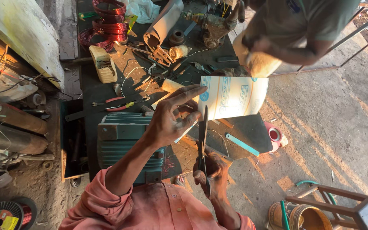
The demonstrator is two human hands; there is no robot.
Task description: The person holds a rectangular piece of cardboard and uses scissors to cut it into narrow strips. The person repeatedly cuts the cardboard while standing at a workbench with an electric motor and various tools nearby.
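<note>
L hand (171, 117) pinches white insulation sheet (233, 97) at its 9 o'clock edge, other fingers splayed. R hand (209, 170) clamped on scissors (203, 136), blades at sheet's 7 o'clock. Risk: thumb near blades could get nicked; floppy sheet may skew cut.

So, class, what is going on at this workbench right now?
A person in an orange shirt holds a white sheet up with the left hand, while the right hand works scissors at its left edge. Below them sits a green electric motor on the cluttered workbench. Another person bends over the bench's far end.
</note>
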